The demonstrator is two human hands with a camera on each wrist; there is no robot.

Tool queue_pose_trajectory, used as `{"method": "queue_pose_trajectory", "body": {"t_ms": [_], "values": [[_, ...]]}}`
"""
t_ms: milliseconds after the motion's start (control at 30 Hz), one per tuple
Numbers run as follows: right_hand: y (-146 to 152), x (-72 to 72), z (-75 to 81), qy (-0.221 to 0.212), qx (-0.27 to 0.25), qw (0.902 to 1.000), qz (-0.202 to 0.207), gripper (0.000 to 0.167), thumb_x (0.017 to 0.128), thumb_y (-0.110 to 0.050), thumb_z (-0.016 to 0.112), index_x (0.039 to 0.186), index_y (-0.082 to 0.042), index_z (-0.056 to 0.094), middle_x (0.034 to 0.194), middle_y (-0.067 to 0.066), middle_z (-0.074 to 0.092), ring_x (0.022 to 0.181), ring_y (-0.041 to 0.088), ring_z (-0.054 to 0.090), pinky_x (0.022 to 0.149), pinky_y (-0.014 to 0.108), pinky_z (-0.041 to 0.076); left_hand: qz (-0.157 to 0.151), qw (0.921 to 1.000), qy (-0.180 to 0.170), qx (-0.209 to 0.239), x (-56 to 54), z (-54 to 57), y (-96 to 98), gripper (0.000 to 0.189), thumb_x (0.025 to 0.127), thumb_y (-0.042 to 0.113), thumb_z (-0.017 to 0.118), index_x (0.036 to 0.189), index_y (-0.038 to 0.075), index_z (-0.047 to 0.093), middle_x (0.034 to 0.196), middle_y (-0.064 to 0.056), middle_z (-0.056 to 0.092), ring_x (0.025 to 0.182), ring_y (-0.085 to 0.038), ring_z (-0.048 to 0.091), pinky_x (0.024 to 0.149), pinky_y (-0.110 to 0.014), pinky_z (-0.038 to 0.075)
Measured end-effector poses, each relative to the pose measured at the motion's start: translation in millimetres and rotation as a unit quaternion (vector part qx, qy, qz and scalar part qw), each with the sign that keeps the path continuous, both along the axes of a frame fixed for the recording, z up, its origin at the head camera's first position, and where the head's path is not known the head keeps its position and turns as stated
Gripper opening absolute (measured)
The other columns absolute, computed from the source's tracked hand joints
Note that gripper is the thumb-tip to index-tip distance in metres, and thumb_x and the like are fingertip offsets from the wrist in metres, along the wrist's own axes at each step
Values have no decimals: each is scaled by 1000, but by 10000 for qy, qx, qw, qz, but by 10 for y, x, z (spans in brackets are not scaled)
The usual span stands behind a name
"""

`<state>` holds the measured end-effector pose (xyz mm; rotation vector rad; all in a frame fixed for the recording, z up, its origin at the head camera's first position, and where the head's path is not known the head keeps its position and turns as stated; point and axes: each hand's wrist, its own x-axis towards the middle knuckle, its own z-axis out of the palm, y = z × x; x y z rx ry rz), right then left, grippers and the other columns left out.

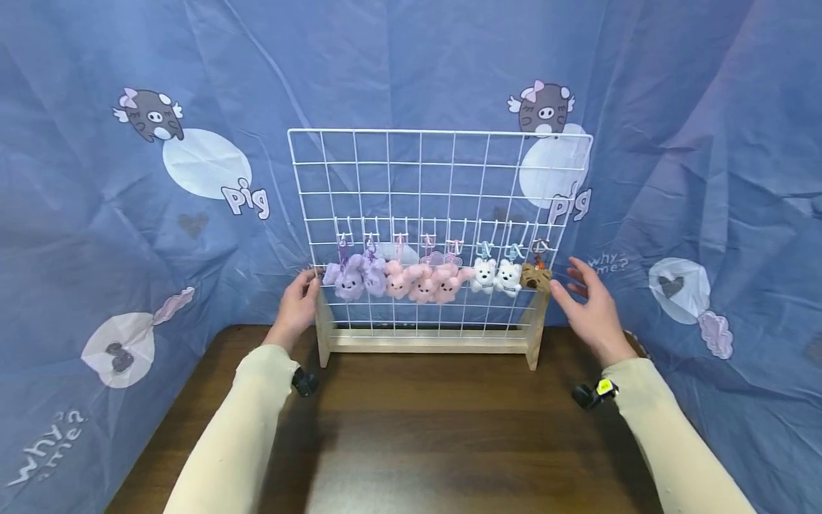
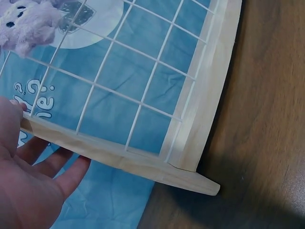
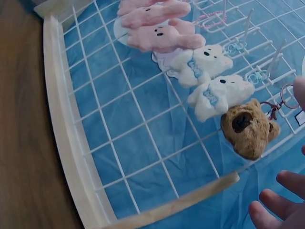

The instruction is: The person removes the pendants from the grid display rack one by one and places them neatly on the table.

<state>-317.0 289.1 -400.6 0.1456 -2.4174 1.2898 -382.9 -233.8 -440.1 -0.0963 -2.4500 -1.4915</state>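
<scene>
Head view forward-down, wrist views closer, seemingly tilted, rack (image 1: 428, 345) shared

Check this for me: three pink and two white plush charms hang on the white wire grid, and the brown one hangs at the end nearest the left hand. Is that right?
Not quite: the brown charm hangs at the end nearest the right hand, as the head view shows. Three pink charms and two white ones do hang on the white wire grid.
</scene>
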Motion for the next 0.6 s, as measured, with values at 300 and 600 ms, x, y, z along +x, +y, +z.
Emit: {"method": "queue_pose_trajectory", "body": {"t_ms": [300,600], "values": [[-59,-64,35,45,-194,9998,-9,65,104,-30,69,157,-4,43,147,28,58,131,48,57,108,60,45,45,9999,-148,10,4,28,6,38,115,20,43,147,4,55,142,-28,60,132,-39,54,112,-52,41],[-77,-130,79,251,-277,9993,48,56,103,-25,70,150,0,51,137,26,66,125,43,62,96,21,45,18,9998,-164,83,-15,27,-15,38,114,19,44,148,4,55,144,-29,58,135,-40,53,113,-51,41]]}}
